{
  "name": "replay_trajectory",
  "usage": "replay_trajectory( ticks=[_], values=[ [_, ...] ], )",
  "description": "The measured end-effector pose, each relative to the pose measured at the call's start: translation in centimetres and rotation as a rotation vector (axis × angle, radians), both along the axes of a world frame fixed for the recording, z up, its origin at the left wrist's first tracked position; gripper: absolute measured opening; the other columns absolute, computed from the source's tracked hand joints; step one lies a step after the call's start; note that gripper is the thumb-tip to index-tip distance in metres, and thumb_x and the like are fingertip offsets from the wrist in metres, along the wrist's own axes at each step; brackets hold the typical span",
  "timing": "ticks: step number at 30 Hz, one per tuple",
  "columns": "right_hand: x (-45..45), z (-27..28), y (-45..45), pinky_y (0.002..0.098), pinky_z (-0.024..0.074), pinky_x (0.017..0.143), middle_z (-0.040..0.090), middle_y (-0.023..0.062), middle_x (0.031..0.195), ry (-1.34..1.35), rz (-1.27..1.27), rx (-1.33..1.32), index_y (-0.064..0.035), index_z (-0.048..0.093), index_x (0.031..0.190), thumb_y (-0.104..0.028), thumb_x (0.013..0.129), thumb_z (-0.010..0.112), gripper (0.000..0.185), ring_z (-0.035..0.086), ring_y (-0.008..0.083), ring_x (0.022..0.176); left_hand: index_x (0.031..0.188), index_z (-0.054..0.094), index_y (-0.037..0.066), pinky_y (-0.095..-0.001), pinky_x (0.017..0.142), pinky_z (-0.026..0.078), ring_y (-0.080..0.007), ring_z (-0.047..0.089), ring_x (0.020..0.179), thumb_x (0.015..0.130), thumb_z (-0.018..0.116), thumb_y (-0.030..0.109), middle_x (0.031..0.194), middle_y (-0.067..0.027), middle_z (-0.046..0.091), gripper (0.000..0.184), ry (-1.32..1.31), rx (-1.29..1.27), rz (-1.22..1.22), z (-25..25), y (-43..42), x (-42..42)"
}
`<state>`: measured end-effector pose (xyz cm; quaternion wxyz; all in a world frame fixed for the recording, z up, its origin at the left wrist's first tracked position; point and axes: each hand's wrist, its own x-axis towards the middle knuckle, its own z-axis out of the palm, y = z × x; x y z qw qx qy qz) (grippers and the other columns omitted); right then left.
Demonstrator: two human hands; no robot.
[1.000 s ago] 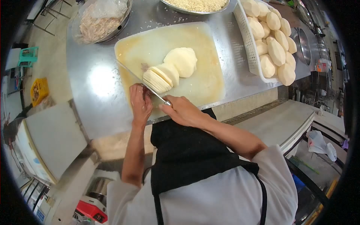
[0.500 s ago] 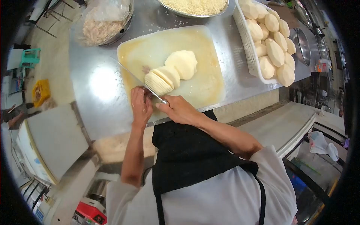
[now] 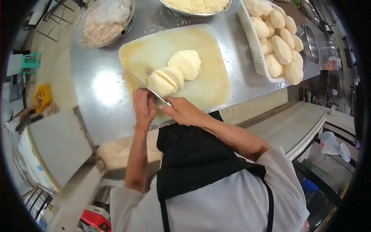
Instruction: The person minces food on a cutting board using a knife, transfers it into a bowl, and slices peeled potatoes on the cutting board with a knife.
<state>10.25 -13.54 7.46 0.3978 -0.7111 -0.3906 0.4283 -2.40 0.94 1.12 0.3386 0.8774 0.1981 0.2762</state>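
My right hand [image 3: 181,109] is closed round the handle of a long knife [image 3: 157,95]. Its blade slants up and left across the cutting board [image 3: 210,83], along the near left side of a row of potato slices [image 3: 162,83]. Just left of the blade is my left hand [image 3: 143,107], fingers curled by the near end of the slices; whatever they grip is hidden. More pale, flat potato slices [image 3: 187,63] lie fanned out behind the row. A small brownish scrap [image 3: 148,70] touches the row's left side.
A white plastic basket [image 3: 253,46] of peeled potatoes [image 3: 282,50] stands at the right. Behind the board is a metal bowl of chopped pale pieces [image 3: 197,4]. A pan of pale shreds [image 3: 102,27], partly under plastic, sits at the back left. The steel table's [image 3: 87,85] front edge is near my apron.
The whole table scene sits slightly higher in view. Both hands and the knife keep nearly the same place beside the slices. At the far left, another person's arm has shifted.
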Motion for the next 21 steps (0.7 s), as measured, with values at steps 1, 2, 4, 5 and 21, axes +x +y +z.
replay_trajectory(
  ticks=[1,2,4,5,21],
  values=[
    [0.4,0.8,0.2,0.0428,0.0525,0.064,0.066,0.0208,0.072,0.083,-0.004,-0.088,0.0088,0.064,0.124,-0.038,0.105,0.058,0.051,0.067,0.0303,0.064,0.094,0.058,-0.002,-0.0477,0.082,0.047,-0.0414,0.055,0.094,0.076,0.060,-0.014,0.095,-0.0207,0.057,0.022,0.007,-0.012,0.008,0.1,0.1,0.3],
    [0.6,1.9,0.0,0.0405,0.0518,0.061,0.065,0.0173,0.070,0.176,-0.013,-0.180,0.0079,0.064,0.125,-0.037,0.105,0.058,0.050,0.065,0.0263,0.060,0.094,0.058,-0.002,-0.0476,0.082,0.047,-0.0410,0.055,0.094,0.077,0.060,-0.014,0.095,-0.0207,0.057,0.021,0.021,-0.027,0.010,0.2,0.0,0.2],
    [1.1,3.6,-0.9,0.0392,0.0514,0.060,0.064,0.0169,0.070,0.250,-0.067,-0.198,0.0072,0.065,0.125,-0.036,0.103,0.060,0.049,0.064,0.0242,0.060,0.103,0.060,-0.001,-0.0493,0.088,0.046,-0.0421,0.055,0.101,0.078,0.064,-0.009,0.104,-0.0216,0.059,0.027,0.049,-0.075,0.013,-0.8,0.1,-0.3],
    [1.1,4.0,-2.3,0.0401,0.0518,0.063,0.064,0.0199,0.071,0.235,-0.101,-0.130,0.0075,0.065,0.124,-0.035,0.102,0.062,0.048,0.065,0.0262,0.063,0.108,0.061,-0.001,-0.0501,0.091,0.046,-0.0426,0.055,0.105,0.078,0.066,-0.007,0.108,-0.0220,0.061,0.031,0.064,-0.103,0.018,-1.5,0.2,-0.4],
    [9.7,1.8,-15.3,0.0301,0.0427,0.045,0.056,0.0042,0.059,0.134,-0.657,-0.235,0.0114,0.058,0.133,-0.037,0.105,0.059,0.056,0.053,0.0113,0.047,0.156,0.041,0.000,-0.0553,0.111,0.036,-0.0437,0.047,0.133,0.072,0.090,0.049,0.148,-0.0248,0.049,0.108,0.188,0.294,0.182,0.1,-6.1,8.6]
  ],
)
